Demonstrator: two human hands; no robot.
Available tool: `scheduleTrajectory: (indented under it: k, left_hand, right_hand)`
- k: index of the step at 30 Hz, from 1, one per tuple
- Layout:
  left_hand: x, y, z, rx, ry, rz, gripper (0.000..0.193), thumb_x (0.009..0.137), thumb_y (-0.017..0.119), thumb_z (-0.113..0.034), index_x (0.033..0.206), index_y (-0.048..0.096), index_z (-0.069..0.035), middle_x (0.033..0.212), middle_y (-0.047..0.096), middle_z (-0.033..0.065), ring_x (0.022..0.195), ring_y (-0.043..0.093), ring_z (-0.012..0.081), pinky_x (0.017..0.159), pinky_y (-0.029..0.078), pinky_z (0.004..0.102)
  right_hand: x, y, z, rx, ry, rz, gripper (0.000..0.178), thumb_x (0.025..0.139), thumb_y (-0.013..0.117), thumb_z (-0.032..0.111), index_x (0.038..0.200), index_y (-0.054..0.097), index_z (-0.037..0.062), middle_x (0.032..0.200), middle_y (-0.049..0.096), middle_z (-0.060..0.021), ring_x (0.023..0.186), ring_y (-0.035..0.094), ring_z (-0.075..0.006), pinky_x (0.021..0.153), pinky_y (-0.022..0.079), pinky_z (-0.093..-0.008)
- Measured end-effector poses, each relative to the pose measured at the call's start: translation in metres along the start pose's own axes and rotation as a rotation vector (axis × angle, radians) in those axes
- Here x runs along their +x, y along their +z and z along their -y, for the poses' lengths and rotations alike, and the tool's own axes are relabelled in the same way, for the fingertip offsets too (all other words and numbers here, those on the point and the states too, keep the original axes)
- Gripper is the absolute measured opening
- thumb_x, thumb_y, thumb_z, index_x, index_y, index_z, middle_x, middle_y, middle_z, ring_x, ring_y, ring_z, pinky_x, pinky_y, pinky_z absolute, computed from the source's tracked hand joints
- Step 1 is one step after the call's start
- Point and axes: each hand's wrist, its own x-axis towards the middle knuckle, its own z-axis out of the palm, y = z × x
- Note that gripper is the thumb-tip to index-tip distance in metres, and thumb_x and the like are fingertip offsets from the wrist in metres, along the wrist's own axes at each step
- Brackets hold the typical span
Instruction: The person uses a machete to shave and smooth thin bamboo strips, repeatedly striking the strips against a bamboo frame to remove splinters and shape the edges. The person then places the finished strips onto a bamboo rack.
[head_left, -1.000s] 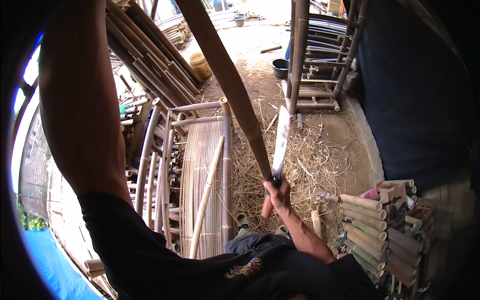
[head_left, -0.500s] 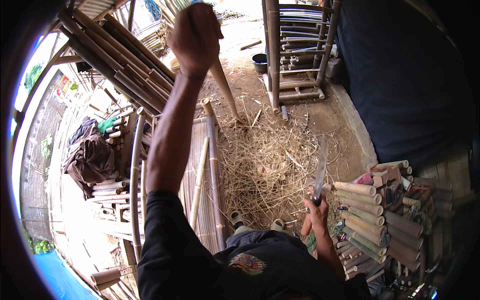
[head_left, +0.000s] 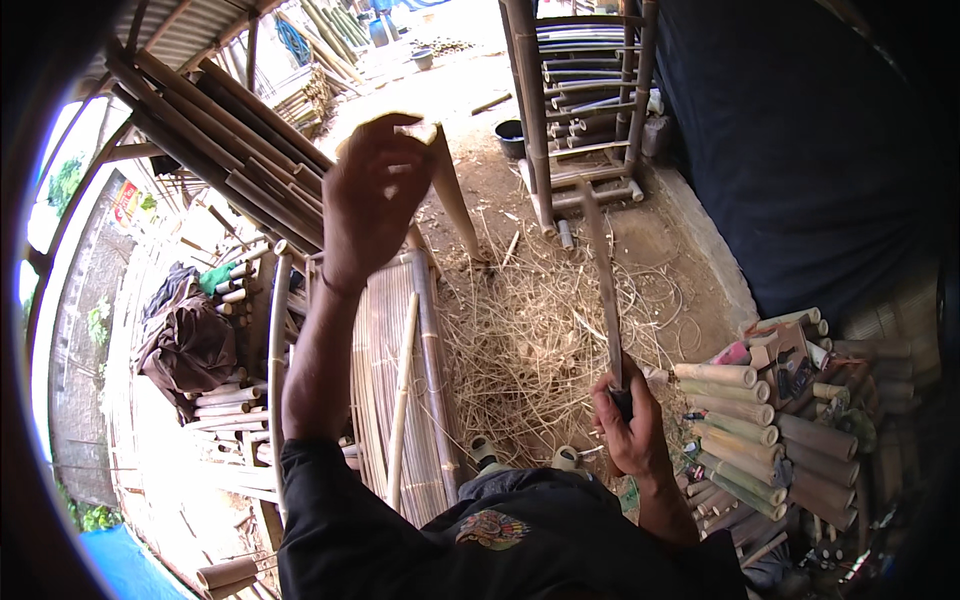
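Note:
My right hand point(head_left: 628, 425) is closed round the dark handle of a long machete point(head_left: 606, 285), whose blade points away over the litter and tilts slightly left. My left hand point(head_left: 378, 190) is raised on the left, its fingers curled loosely and apart, with light showing between them. Just beside those fingers rises the top of a slanting bamboo post point(head_left: 455, 205); I cannot tell whether they touch it. Below my left forearm lies a bamboo-slat bench point(head_left: 375, 345) with a pale bamboo stick point(head_left: 403, 400) on it.
Bamboo shavings point(head_left: 540, 350) cover the ground ahead of my feet. Cut bamboo tubes point(head_left: 735, 412) are stacked at right, and dark poles point(head_left: 230, 150) lean at left. A bamboo rack point(head_left: 535, 130) and black bucket point(head_left: 510, 138) stand farther off. A dark cloth sheet point(head_left: 800, 170) hangs right.
My left hand has come down and loosened from a closed fist. My right hand has swung the machete blade leftward and farther from me. The view has shifted slightly.

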Motion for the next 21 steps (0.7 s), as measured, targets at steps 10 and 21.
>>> scheduleTrajectory:
  k: [10,21]
  left_hand:
    - [-0.065,0.028,-0.045,0.035,0.11,0.083,0.022,0.082,0.066,0.008,0.101,0.061,-0.002,0.093,0.065,0.009,0.088,0.068,0.0169,0.076,0.059,0.0304]
    - [-0.097,0.033,-0.045,0.128,0.089,0.142,0.026,0.079,0.067,0.012,0.101,0.06,0.0,0.104,0.064,0.0122,0.098,0.068,0.0201,0.081,0.059,0.0319]
  right_hand:
    - [0.036,0.011,0.078,-0.236,-0.378,0.186,0.029,0.096,0.059,0.021,0.111,0.054,-0.003,0.078,0.062,-0.0167,0.065,0.066,-0.027,0.057,0.052,-0.0366]
    - [0.027,0.004,0.072,-0.268,-0.432,0.225,0.027,0.095,0.06,0.019,0.109,0.054,-0.0025,0.083,0.063,-0.0203,0.068,0.068,-0.034,0.057,0.054,-0.0406]
